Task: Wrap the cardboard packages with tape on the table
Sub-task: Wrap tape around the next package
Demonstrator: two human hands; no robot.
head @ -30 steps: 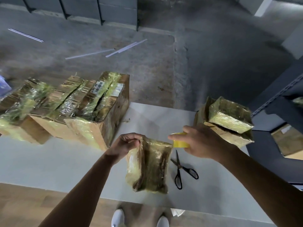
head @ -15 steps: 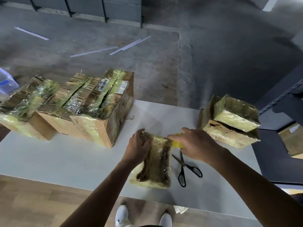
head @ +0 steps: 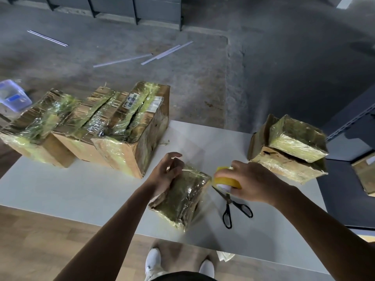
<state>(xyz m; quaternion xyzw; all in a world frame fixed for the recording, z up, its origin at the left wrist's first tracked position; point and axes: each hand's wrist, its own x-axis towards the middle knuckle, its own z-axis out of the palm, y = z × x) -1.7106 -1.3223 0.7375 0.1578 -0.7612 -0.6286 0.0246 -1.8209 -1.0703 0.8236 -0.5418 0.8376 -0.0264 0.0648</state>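
Head camera, looking down: nearest me are two white shoes (head: 154,262) on the wood floor, just under the near edge of the white table (head: 81,189). Both bare forearms reach up over that edge.

My left hand (head: 165,175) lies on the far-left edge of the package (head: 182,197), fingers bent over it and a little apart, the forefinger lifted. My right hand (head: 251,183) sits right of the package, fingers curled tight around one yellow tape roll (head: 225,180), which is close against the package's far-right corner.

That package lies flat near the table's front edge, turned at an angle. It is brown cardboard under wrinkled, glossy yellowish film, with bare card showing at its near-left corner.

One pair of black-handled scissors (head: 229,207) lies just right of the package, blades partly under my right hand.

Far left of the package stand three big cartons (head: 129,138) side by side, touching, their tops and ends banded in the same shiny tape. Far right of it are two smaller parcels (head: 296,136), one stacked on the other, both filmed over.

Beyond the package, on the grey floor (head: 263,78), lie four pale strips (head: 121,60), and a blue bin (head: 12,96) shows at far left.
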